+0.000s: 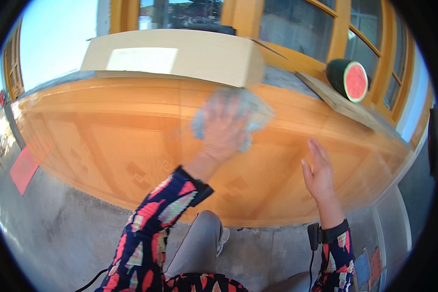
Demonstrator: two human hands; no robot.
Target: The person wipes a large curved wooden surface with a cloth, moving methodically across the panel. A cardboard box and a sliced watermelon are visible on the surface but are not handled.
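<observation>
Under my left hand (222, 126) is a bluish-grey patterned cloth (259, 109), pressed against the upper part of an orange wood panel (138, 146). Both hand and cloth are blurred, and the fingers lie spread over the fabric. My right hand (319, 175) is held up in front of the panel, to the right of the cloth, with nothing in it. Its thumb stands apart from the fingers. The panel has raised frames and small diamond-shaped ornaments.
A long cardboard box (204, 51) with a white label lies on the grey ledge (288, 80) above the panel. A cut watermelon (350, 80) rests on a wooden board (335, 98) at the right. Red paper (23, 169) touches the concrete floor (76, 226) at the left.
</observation>
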